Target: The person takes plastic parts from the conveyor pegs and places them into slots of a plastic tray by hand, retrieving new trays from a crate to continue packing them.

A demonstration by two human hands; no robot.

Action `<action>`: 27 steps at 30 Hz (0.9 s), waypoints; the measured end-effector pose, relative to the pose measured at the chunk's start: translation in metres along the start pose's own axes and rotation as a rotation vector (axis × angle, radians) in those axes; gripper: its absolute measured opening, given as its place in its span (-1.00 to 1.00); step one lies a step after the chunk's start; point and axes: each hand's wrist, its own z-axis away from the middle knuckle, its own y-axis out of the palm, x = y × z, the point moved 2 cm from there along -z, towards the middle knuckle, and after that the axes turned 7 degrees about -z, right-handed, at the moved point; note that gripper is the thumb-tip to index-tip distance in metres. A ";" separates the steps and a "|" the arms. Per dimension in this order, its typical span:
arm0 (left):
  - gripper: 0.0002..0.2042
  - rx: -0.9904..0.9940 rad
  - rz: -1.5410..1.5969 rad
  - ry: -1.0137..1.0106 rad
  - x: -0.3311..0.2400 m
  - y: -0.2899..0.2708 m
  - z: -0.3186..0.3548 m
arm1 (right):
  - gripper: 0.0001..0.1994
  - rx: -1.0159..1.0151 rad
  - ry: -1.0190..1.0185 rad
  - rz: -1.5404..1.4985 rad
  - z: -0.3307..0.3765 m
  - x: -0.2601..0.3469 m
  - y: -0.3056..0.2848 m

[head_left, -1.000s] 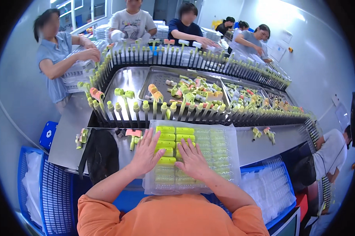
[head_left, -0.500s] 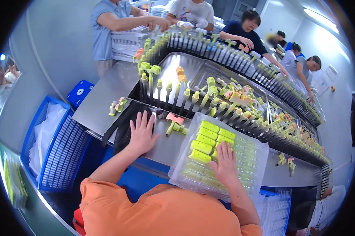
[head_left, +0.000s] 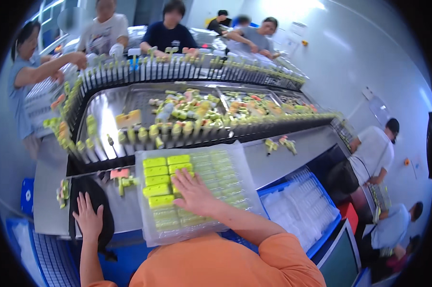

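The right hand (head_left: 192, 192), grip wide, rests flat over the yellow-green blocks (head_left: 157, 180), which sit in 2 columns in a clear plastic tray (head_left: 225, 167) at the tabletop's (head_left: 50, 189) near edge. The left hand (head_left: 88, 217), fingers spread and grip wide too, is over a black pad (head_left: 94, 185) left of the tray.
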 end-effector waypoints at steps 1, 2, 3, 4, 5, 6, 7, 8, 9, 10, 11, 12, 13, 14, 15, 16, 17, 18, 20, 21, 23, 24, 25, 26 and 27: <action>-0.31 0.004 -0.018 0.024 -0.003 0.000 -0.003 | -0.26 0.009 -0.009 -0.007 0.001 0.000 0.001; -0.32 0.020 -0.020 0.025 -0.004 0.001 -0.004 | -0.26 0.004 0.005 -0.019 0.003 0.001 0.002; -0.32 0.036 -0.023 0.024 -0.006 0.001 -0.006 | -0.26 -0.012 0.025 -0.013 0.003 0.000 0.001; -0.34 0.068 -0.018 0.013 -0.006 0.001 -0.006 | -0.26 -0.020 0.006 -0.021 0.004 0.001 0.000; -0.36 0.086 -0.007 0.001 -0.006 0.000 -0.007 | -0.27 -0.026 -0.014 -0.030 0.005 0.002 0.000; -0.37 0.105 0.004 -0.012 -0.007 -0.001 -0.008 | -0.27 -0.011 0.003 -0.037 0.006 0.002 -0.001; -0.40 0.110 0.025 -0.040 -0.007 -0.003 -0.011 | -0.27 -0.021 0.012 -0.037 0.006 0.001 -0.004; -0.40 0.103 0.022 -0.030 -0.009 -0.005 -0.013 | -0.27 -0.011 0.000 -0.048 0.007 0.000 -0.006; -0.42 0.052 0.034 -0.022 -0.012 -0.007 -0.014 | -0.28 0.000 -0.012 -0.060 0.007 -0.001 -0.008; -0.43 0.000 0.049 -0.016 -0.016 -0.011 -0.017 | -0.28 -0.009 -0.005 -0.057 0.007 -0.004 -0.018; -0.43 -0.002 0.047 -0.014 -0.018 -0.014 -0.017 | -0.28 -0.064 -0.028 -0.046 0.009 -0.009 -0.034; -0.44 -0.063 0.111 0.054 -0.023 -0.019 -0.018 | -0.29 -0.118 -0.051 -0.036 0.011 -0.018 -0.050; -0.44 -0.125 0.175 0.124 -0.028 -0.026 -0.018 | -0.31 -0.232 -0.067 -0.113 0.015 -0.037 -0.066; -0.45 -0.168 0.216 0.185 -0.036 -0.034 -0.018 | -0.33 -0.347 -0.082 -0.187 0.020 -0.062 -0.083; -0.46 -0.206 0.249 0.246 -0.043 -0.039 -0.018 | -0.35 -0.390 -0.020 -0.124 0.024 -0.087 -0.104; -0.46 -0.246 0.283 0.304 -0.050 -0.044 -0.019 | -0.37 -0.431 0.039 -0.061 0.028 -0.116 -0.126; -0.46 -0.265 0.327 0.342 -0.057 -0.047 -0.020 | -0.38 -0.428 0.148 0.000 0.033 -0.149 -0.145; -0.45 -0.269 0.349 0.374 -0.062 -0.045 -0.022 | -0.39 -0.424 0.261 0.064 0.041 -0.183 -0.162; -0.45 -0.259 0.378 0.409 -0.072 -0.044 -0.023 | -0.37 -0.493 0.450 0.184 0.053 -0.254 -0.187; -0.45 -0.258 0.356 0.393 -0.071 -0.042 -0.023 | -0.36 -0.493 0.519 0.202 0.054 -0.270 -0.203; -0.45 -0.229 0.306 0.318 -0.062 -0.034 -0.027 | -0.33 -0.462 0.637 0.263 0.045 -0.299 -0.229; -0.44 -0.238 0.272 0.272 -0.056 -0.029 -0.029 | -0.31 -0.429 0.689 0.308 0.039 -0.311 -0.239; -0.44 -0.243 0.232 0.217 -0.045 -0.024 -0.029 | -0.30 -0.406 0.704 0.337 0.027 -0.314 -0.244; -0.42 -0.226 0.129 0.147 -0.042 -0.018 -0.036 | -0.30 -0.411 0.718 0.329 0.026 -0.328 -0.247; -0.40 -0.239 0.039 0.070 -0.037 -0.011 -0.041 | -0.30 -0.379 0.716 0.371 0.024 -0.342 -0.249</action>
